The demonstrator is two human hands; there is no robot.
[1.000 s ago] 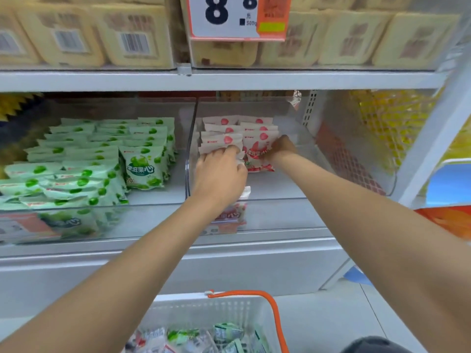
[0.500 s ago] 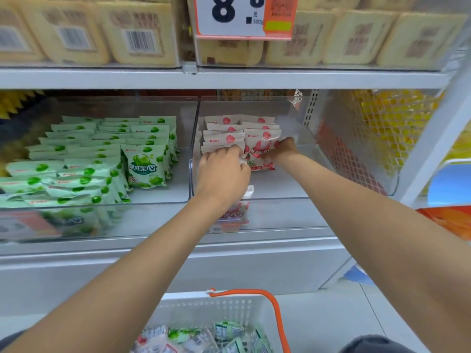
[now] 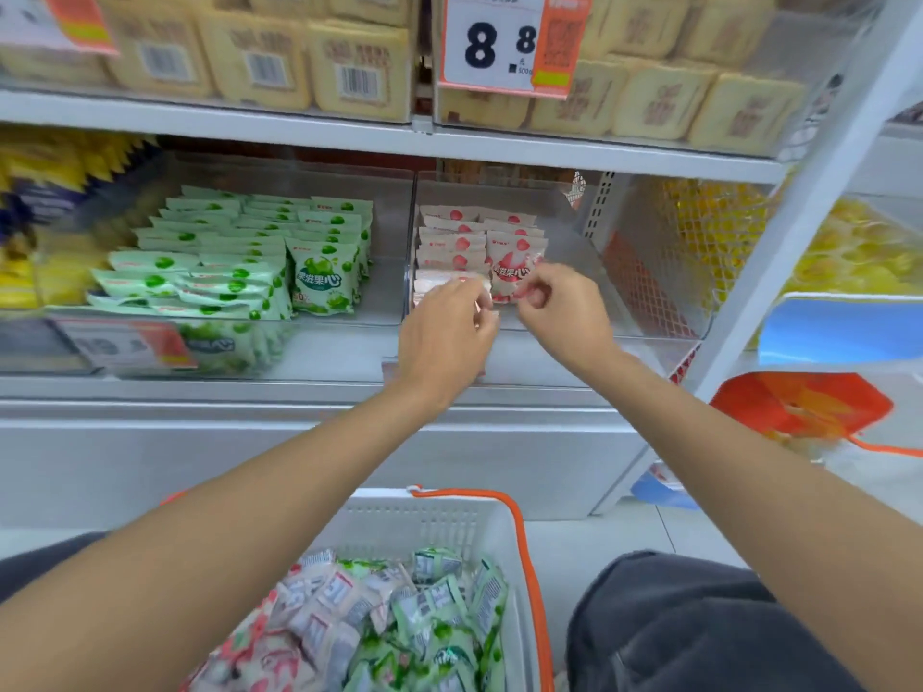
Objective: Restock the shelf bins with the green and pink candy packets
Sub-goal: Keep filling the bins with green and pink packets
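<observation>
Shelf [image 3: 200, 392] carries 2 clear bins side by side. The green bin [image 3: 349, 319] on the left is well filled with green packets [image 3: 324, 277], rows at the back and a loose heap at the front. The pink bin [image 3: 574, 242] on the right is only part filled: pink packets [image 3: 454, 242] stand in 2 short rows at its left side, with bare floor to the right and at the front.

Basket [image 3: 449, 506] sits below between the arms, with mixed stock [image 3: 399, 616] of green and pink packets piled in it.

Both hands are inside the pink bin. The left hand [image 3: 444, 342] has its fingers bent over the front of the left row; cannot tell whether it grips a packet or only presses the row back. The right hand [image 3: 564, 312] is curled, thumb and forefinger pinching the lower edge of the front pink packet [image 3: 509, 267], which stands upright at the head of the right row.

Step in hand, by my reading: seating and squaring pink packets in their bin. Next move likely calls for letting go without tipping the upright packet, then going down to the basket and picking pink from among green.
</observation>
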